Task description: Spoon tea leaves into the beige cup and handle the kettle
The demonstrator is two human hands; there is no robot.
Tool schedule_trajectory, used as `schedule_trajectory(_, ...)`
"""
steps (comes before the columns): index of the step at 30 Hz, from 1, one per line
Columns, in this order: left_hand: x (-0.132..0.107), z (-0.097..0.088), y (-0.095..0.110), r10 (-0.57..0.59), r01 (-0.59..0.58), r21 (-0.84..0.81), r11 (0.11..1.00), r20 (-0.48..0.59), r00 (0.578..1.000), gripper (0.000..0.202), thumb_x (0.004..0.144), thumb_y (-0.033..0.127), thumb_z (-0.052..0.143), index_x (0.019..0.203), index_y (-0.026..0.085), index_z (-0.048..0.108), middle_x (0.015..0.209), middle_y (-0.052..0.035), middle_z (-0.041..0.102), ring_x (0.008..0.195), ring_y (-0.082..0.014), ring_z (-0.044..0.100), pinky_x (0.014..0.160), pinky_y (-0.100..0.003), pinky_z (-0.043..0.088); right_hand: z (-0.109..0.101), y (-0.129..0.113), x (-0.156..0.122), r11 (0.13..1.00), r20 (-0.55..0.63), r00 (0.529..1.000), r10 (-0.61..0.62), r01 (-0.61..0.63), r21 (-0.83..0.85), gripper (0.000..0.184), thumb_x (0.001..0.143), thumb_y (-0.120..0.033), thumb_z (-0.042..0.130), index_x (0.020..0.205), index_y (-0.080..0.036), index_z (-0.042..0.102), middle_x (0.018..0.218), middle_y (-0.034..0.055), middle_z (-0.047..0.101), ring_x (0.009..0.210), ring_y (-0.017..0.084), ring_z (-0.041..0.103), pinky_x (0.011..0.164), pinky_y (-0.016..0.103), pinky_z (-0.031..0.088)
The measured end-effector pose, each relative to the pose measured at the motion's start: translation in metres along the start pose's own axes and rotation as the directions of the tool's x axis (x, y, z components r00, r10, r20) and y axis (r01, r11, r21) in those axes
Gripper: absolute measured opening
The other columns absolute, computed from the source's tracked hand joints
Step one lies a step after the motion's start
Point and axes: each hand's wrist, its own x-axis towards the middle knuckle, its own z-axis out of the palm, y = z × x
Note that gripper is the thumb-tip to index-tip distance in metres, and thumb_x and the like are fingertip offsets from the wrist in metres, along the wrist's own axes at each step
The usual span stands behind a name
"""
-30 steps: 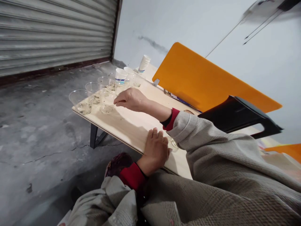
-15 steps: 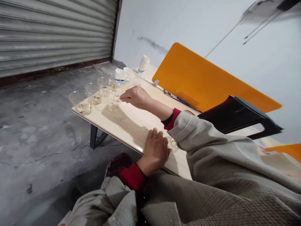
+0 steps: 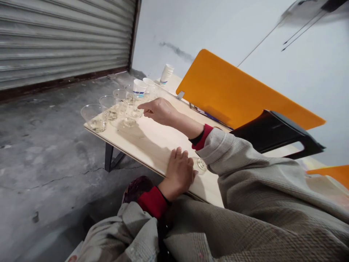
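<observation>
My right hand (image 3: 159,111) reaches out over the far end of a light wooden table (image 3: 155,143). Its fingertips sit at the rim of a clear plastic cup (image 3: 135,112); whether they grip it is unclear. Another clear cup (image 3: 128,122) stands just in front of it. More clear cups with bits of residue stand in a row along the edge, among them the nearest (image 3: 94,117) and the second (image 3: 109,107). My left hand (image 3: 178,173) lies flat on the near table edge, beside a small clear cup (image 3: 201,165).
White paper cups (image 3: 139,88) and a stack of them (image 3: 167,73) stand at the table's far end. An orange divider panel (image 3: 231,91) runs along the right side, with a black chair back (image 3: 272,134) in front. Concrete floor and a roller shutter (image 3: 65,36) lie to the left.
My right hand has moved from a cup near the table's front edge farther back and right to another cup's rim. The first cup slid slightly right. The left hand stayed put.
</observation>
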Motion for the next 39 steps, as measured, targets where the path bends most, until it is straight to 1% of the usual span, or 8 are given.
schedule_trajectory(3,0.0,0.001,0.0,-0.008,0.008,0.004,1.0,0.002,1.0,0.052,0.106,0.044,0.059,0.145,0.01,0.068,0.167,-0.0183,0.055,0.163,-0.042,0.039,0.137,-0.057,0.032,-0.025,-0.01,-0.009,0.997,0.002,0.999,0.051,-0.051,-0.05,0.035,0.097,-0.013,0.061,0.125,-0.021,0.081,0.104,0.0051,0.083,0.1,0.022,0.074,0.089,0.033,0.049)
schedule_trajectory(10,-0.001,0.002,-0.004,0.03,-0.024,0.08,0.997,-0.077,0.997,0.047,0.105,0.044,0.062,0.14,0.013,0.07,0.16,-0.0157,0.062,0.158,-0.0389,0.048,0.133,-0.055,0.037,-0.087,-0.026,-0.05,0.985,-0.153,0.981,0.123,-0.139,-0.1,0.03,0.1,-0.025,0.066,0.126,-0.021,0.08,0.106,0.0057,0.083,0.098,0.022,0.073,0.088,0.036,0.052)
schedule_trajectory(16,0.003,0.006,-0.011,0.052,-0.042,0.097,0.994,-0.107,0.993,0.042,0.106,0.039,0.057,0.139,0.017,0.071,0.16,-0.0153,0.063,0.159,-0.0375,0.047,0.133,-0.056,0.037,-0.142,-0.041,-0.128,0.942,-0.307,0.926,0.22,-0.284,-0.182,0.022,0.101,-0.027,0.069,0.116,-0.023,0.084,0.097,0.0048,0.084,0.086,0.02,0.074,0.085,0.037,0.058)
schedule_trajectory(20,0.006,0.007,-0.013,0.02,-0.013,0.094,0.995,-0.076,0.997,0.044,0.108,0.039,0.052,0.142,0.019,0.07,0.163,-0.0122,0.061,0.161,-0.0374,0.043,0.135,-0.057,0.032,-0.158,-0.043,-0.194,0.916,-0.434,0.864,0.256,-0.361,-0.177,0.019,0.098,-0.027,0.071,0.109,-0.022,0.086,0.09,0.0048,0.083,0.082,0.022,0.075,0.081,0.039,0.059)
schedule_trajectory(23,0.007,0.005,-0.014,0.028,-0.018,0.11,0.994,-0.095,0.995,0.044,0.108,0.038,0.05,0.143,0.019,0.069,0.163,-0.0119,0.061,0.161,-0.0361,0.043,0.135,-0.056,0.031,-0.149,-0.033,-0.239,0.892,-0.403,0.856,0.326,-0.419,-0.169,0.021,0.099,-0.035,0.07,0.108,-0.025,0.086,0.089,0.0033,0.083,0.077,0.021,0.074,0.074,0.036,0.056)
schedule_trajectory(28,0.007,0.0,-0.013,-0.013,0.023,0.14,0.99,-0.071,0.997,0.043,0.109,0.039,0.049,0.142,0.019,0.069,0.162,-0.0117,0.062,0.16,-0.033,0.046,0.134,-0.054,0.033,-0.098,-0.008,-0.289,0.819,-0.192,0.837,0.513,-0.544,-0.184,0.025,0.095,-0.035,0.076,0.115,-0.022,0.085,0.102,0.0082,0.085,0.089,0.026,0.078,0.073,0.034,0.053)
schedule_trajectory(33,0.009,-0.003,-0.011,-0.052,0.062,0.153,0.986,-0.073,0.996,0.045,0.11,0.035,0.048,0.147,0.018,0.067,0.162,-0.0121,0.063,0.158,-0.0292,0.049,0.134,-0.051,0.035,-0.053,0.007,-0.309,0.815,-0.123,0.839,0.53,-0.544,-0.202,0.031,0.096,-0.026,0.077,0.126,-0.021,0.083,0.135,0.0131,0.079,0.121,0.033,0.072,0.089,0.04,0.057)
schedule_trajectory(39,0.007,-0.005,-0.01,-0.071,0.08,0.17,0.982,-0.06,0.996,0.044,0.11,0.033,0.05,0.147,0.016,0.067,0.161,-0.012,0.063,0.158,-0.0286,0.049,0.135,-0.049,0.034,-0.032,0.014,-0.311,0.874,-0.098,0.887,0.451,-0.462,-0.154,0.019,0.098,-0.019,0.072,0.109,-0.023,0.087,0.132,0.0125,0.08,0.12,0.032,0.069,0.091,0.043,0.058)
